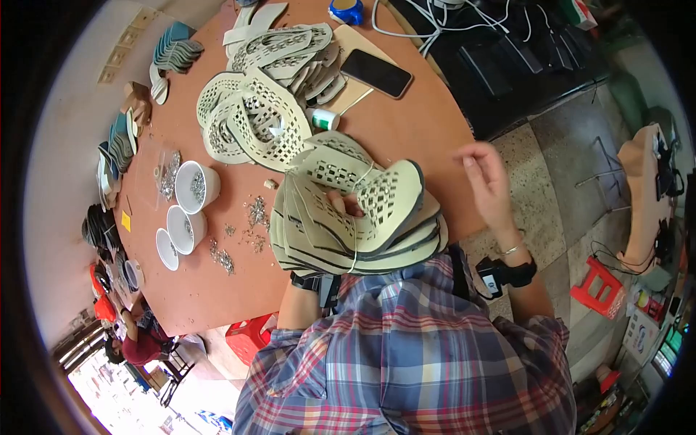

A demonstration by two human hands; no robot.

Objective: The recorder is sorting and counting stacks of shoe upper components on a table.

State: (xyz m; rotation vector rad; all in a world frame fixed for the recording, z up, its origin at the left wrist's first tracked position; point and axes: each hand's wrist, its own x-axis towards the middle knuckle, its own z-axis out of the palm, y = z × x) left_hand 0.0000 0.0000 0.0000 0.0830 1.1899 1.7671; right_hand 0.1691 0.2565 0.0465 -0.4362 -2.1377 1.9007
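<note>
A thick bundle of cream shoe uppers [391, 196] with checkered cut-out holes and dark edges stands at the table's front edge, against my shirt. A thin pale string runs around it. My left hand [352, 206] reaches into the bundle and grips it from inside; only some fingers show between the layers. To the right of the bundle, raised and apart from it, is my right hand [490, 185]. Its fingers are loosely bent, with nothing visible in them. More perforated uppers [272, 123] lie just beyond the bundle, and another pile [290, 54] sits farther back.
White cups [197, 187] with small metal pieces stand left, near loose metal bits [255, 214] on the brown table [239, 297]. A phone [377, 73], a thread spool [324, 119] and a blue tape dispenser [346, 11] lie beyond. A red stool [599, 288] stands right; a person [138, 341] sits far left.
</note>
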